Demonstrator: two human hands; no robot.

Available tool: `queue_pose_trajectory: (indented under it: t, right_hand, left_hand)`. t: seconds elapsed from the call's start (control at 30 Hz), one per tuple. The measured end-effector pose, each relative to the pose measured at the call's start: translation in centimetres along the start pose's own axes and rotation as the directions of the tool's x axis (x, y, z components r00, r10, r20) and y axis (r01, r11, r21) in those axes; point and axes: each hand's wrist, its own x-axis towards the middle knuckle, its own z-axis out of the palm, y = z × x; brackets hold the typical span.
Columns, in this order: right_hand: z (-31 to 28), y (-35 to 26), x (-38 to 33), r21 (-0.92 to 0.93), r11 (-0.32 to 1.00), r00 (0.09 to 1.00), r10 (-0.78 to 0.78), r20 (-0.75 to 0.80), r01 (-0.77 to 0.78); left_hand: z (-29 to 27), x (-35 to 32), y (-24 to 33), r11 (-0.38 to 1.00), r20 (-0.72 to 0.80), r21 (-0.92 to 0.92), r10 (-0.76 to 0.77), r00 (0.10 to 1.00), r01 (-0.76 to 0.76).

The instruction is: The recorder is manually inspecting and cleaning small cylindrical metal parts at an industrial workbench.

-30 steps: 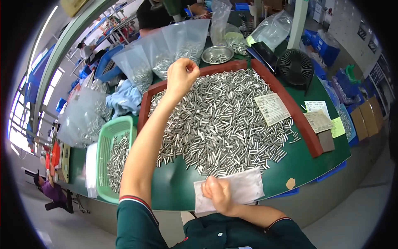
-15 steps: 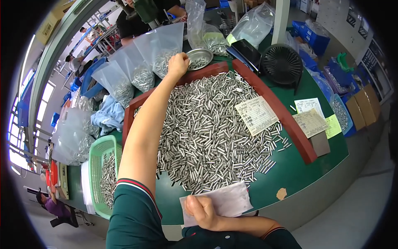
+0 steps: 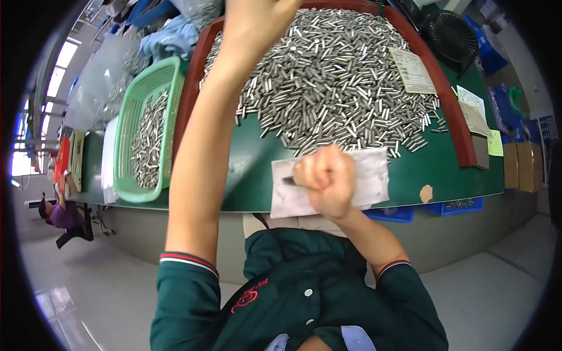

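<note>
my right hand [image 3: 325, 181] is curled into a fist over the white paper sheet [image 3: 369, 175] at the near edge of the green table [image 3: 433, 169], something small and dark poking out of its grip. my left hand [image 3: 257, 17] reaches far over the heap of small metal pins [image 3: 339, 76] inside the red-brown tray [image 3: 456, 123]. a green basket [image 3: 132, 117] with more pins sits to my left.

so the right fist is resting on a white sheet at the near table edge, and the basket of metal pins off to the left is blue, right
Not quite: the basket is green, not blue, as the head view shows. The rest holds: the right fist rests on the white sheet at the near edge of the table, and the basket, to the left, holds metal pins.
</note>
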Motion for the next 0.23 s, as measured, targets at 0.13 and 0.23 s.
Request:
queue_pose_trajectory:
  t: [0.13,0.23]
  right_hand:
    - [-0.2,-1.6,-0.8,0.187,0.978,0.996,-0.091,-0.011,0.092]
    - [-0.4,-2.2,-1.4,0.17,0.983,0.997,-0.075,-0.007,0.075]
  left_hand:
    - [-3.3,-9.9,-2.7,0.996,-0.078,0.023,-0.087,0.993,0.089]
    - [-4.1,-15.4,-4.9,0.98,-0.091,0.197,0.019,0.996,-0.001]
